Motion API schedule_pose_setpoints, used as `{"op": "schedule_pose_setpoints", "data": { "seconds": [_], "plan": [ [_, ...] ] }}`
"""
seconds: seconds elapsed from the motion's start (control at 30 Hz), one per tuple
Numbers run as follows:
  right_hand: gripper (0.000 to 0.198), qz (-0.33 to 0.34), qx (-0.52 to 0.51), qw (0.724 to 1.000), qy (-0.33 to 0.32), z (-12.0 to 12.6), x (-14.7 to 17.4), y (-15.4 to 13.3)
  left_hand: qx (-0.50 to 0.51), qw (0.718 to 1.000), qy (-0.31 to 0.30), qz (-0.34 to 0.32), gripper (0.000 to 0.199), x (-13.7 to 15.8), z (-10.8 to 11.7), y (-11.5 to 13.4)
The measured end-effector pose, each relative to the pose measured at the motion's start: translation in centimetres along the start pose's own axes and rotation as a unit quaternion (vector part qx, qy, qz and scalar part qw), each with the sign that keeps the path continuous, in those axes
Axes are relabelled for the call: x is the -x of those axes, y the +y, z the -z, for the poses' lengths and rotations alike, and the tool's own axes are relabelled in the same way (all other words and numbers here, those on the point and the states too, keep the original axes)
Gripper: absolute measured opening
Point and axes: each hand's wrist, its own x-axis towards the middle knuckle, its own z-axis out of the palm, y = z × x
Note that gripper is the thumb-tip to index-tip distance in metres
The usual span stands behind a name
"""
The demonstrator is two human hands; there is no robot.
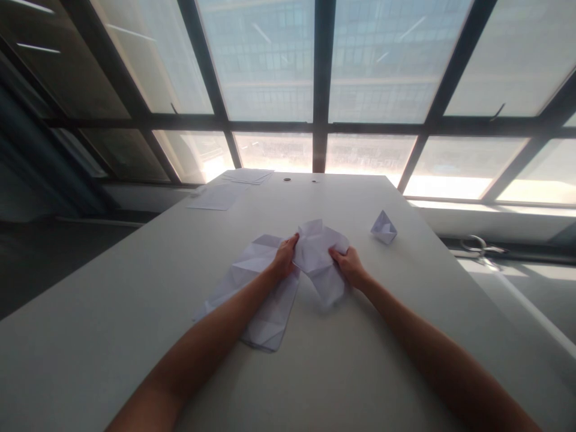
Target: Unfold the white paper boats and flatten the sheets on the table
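- The grip of the left hand (284, 257) is closed on the left edge of a creased paper (315, 249), thumb on top and pointing far.
- The grip of the right hand (350, 267) pinches the same paper at its right side, thumb lying across the face.
- The creased paper is between the two hands, above the middle of the bench (171, 282); its far edge is uneven, and a flap hangs toward the near side, a little blurred at its lower tip.
- Left of it, other creased sheets (252, 263) lie on the bench, partly hidden beneath the left forearm; their near right corner shows several layers.
- To the right of the right hand and a little farther off, well apart from it, stands a small folded paper shape (384, 228) with a pointed top.
- At the far left of the bench lie flat white sheets (216, 197).
- Near the far edge, around the middle, are a dark round spot (287, 179) and a smaller one (315, 181) to its right; both are too small to make out.
- Beyond the bench rise dark-framed windows (270, 66), with a dark curtain (40, 144) at the left.
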Motion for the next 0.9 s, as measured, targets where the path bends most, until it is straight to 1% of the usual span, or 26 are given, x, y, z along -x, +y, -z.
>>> {"op": "schedule_pose_setpoints", "data": {
  "seconds": [0.07,0.13,0.17,0.23,0.3,0.33,0.4,0.43,0.5,0.53,0.6,0.67,0.73,0.8,0.9],
  "plan": [
    [0.037,-0.006,-0.022,0.999,0.038,0.1,-0.2,0.3,0.018,1.0,0.02,-0.015,0.042,-0.3,0.0,0.0],
    [0.04,-0.002,-0.029,0.996,0.087,0.3,-0.6,0.7,0.026,0.998,0.022,-0.047,0.045,-0.4,0.0,-0.1],
    [0.041,0.006,-0.021,0.993,0.115,0.5,-0.8,0.9,0.024,0.998,0.012,-0.061,0.051,-0.3,-0.1,-0.1],
    [0.042,0.032,0.011,0.985,0.169,0.8,-1.1,1.1,0.019,0.998,-0.014,-0.066,0.076,0.0,-0.1,-0.2],
    [0.043,0.066,0.055,0.973,0.213,1.2,-1.2,1.1,0.009,0.998,-0.053,-0.025,0.102,0.4,-0.1,-0.1],
    [0.043,0.086,0.078,0.967,0.226,1.3,-1.2,1.1,0.003,0.997,-0.077,0.001,0.109,0.7,-0.1,0.0],
    [0.043,0.128,0.119,0.956,0.235,1.5,-1.0,0.8,-0.012,0.992,-0.123,0.039,0.114,1.2,-0.1,0.2],
    [0.044,0.145,0.132,0.952,0.235,1.5,-0.9,0.6,-0.019,0.989,-0.14,0.047,0.115,1.4,-0.1,0.3],
    [0.044,0.161,0.137,0.949,0.234,1.6,-0.9,0.4,-0.028,0.987,-0.15,0.043,0.117,1.6,0.1,0.5],
    [0.044,0.159,0.131,0.949,0.238,1.7,-1.0,0.5,-0.031,0.988,-0.148,0.04,0.117,1.6,0.2,0.5],
    [0.044,0.141,0.115,0.95,0.255,2.0,-1.4,0.7,-0.037,0.989,-0.139,0.033,0.118,1.5,0.3,0.7],
    [0.044,0.117,0.1,0.949,0.277,2.5,-2.1,1.2,-0.037,0.99,-0.135,0.019,0.113,1.4,0.2,0.8],
    [0.043,0.097,0.088,0.947,0.294,3.0,-2.6,1.7,-0.03,0.991,-0.13,0.004,0.102,1.2,0.1,0.9],
    [0.042,0.089,0.078,0.948,0.297,3.2,-2.9,2.0,-0.023,0.994,-0.109,0.004,0.087,1.0,-0.1,1.0],
    [0.041,0.083,0.07,0.957,0.269,3.0,-2.6,2.0,-0.015,0.997,-0.067,0.031,0.067,0.9,-0.3,1.1]
  ]
}}
